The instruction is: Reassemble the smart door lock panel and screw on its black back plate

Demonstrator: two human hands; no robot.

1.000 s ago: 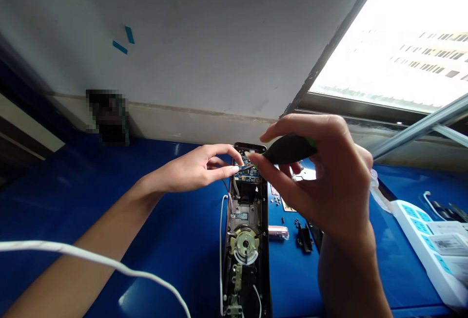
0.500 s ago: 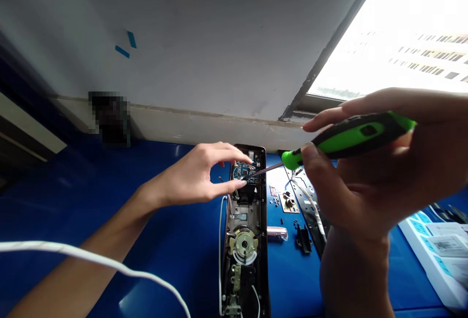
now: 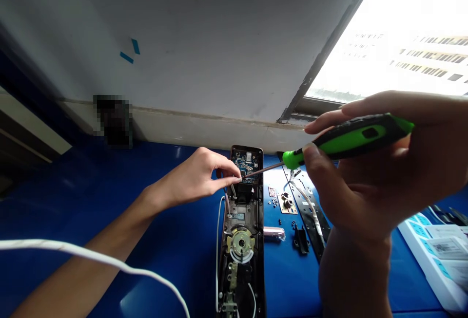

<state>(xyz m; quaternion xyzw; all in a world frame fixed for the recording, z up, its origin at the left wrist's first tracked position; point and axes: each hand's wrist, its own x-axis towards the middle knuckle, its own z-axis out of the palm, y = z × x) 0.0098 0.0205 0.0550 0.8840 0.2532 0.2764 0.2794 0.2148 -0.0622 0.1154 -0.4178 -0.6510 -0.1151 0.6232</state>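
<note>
Two hands work over one open case (image 3: 260, 201) that stands on the blue table (image 3: 164, 245). The left hand (image 3: 206, 174) has thumb and forefinger pressed together at the screwdriver's tip, over the lower left of the board; whether they pinch the tip itself or something tiny on it, I can't fairly tell at this size. The right hand (image 3: 369, 177) wraps the green-and-black handle of the screwdriver (image 3: 351, 138), whose shaft slants down to the left across the one blue board (image 3: 251, 161) at the case's far end. The left fingers cover part of the board's edge.

Further down inside the case sits one round disc (image 3: 242, 244); the near end is cut off by the frame.

Right of the case are one pink roll (image 3: 274, 233), one black bracket (image 3: 301, 240), one gold plate (image 3: 288, 203), one small red board (image 3: 272, 192) and loose screws (image 3: 273, 202) too small to count. One black panel (image 3: 305, 201) lies beyond, partly behind the right hand. Farther right, a power strip (image 3: 412, 237) runs out of frame.

One white cable (image 3: 109, 262) crosses in front of the left forearm. Two blue tapes (image 3: 126, 57) mark the wall; below them, one thing is pixelated beyond recognition.
</note>
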